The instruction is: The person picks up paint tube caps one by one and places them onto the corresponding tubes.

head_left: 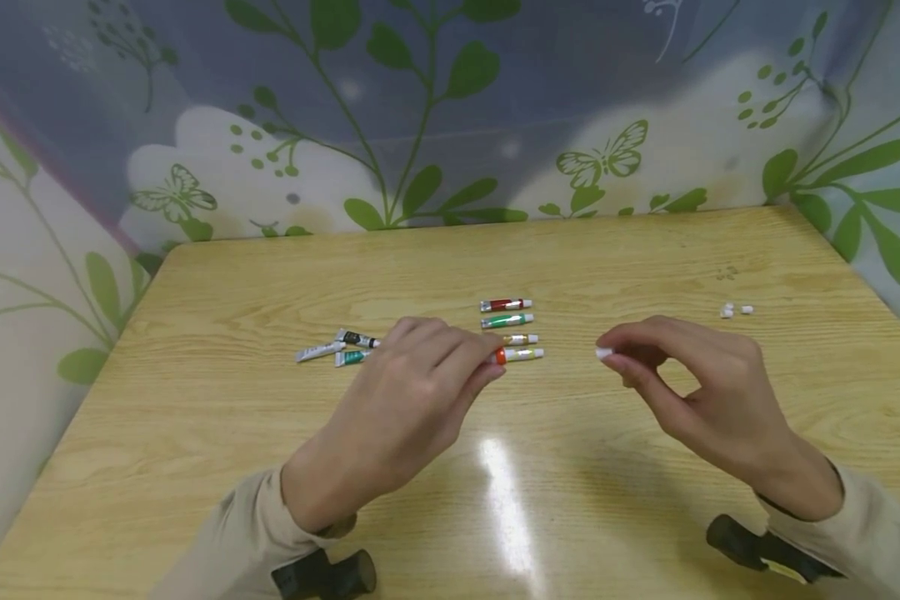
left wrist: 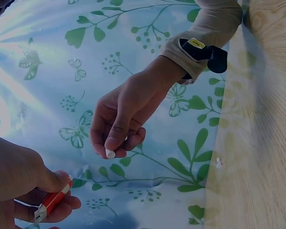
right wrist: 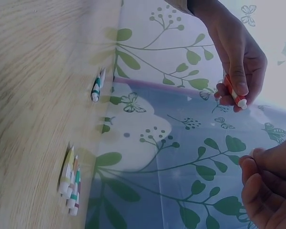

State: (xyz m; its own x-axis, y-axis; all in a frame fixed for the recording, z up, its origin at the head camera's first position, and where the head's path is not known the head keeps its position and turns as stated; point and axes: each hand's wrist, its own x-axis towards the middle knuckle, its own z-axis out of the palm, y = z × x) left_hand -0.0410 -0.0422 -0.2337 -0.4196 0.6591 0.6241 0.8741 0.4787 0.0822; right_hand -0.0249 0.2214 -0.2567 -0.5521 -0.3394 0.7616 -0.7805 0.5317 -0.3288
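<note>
My left hand pinches a small orange-red paint tube between thumb and fingers, above the table. The tube's white tip points toward my right hand in the right wrist view. Across a gap, my right hand pinches a small white cap between thumb and fingertips. Beyond the left hand lies a column of paint tubes: a red tube, a green tube, an ochre tube and a yellow tube, their capped ends to the right. The left fingers partly cover the nearer two.
Left of the column, a white tube, a black tube and a teal tube lie loosely together, partly behind the left hand. Several small white caps sit at the right of the wooden table. A patterned cloth rises behind.
</note>
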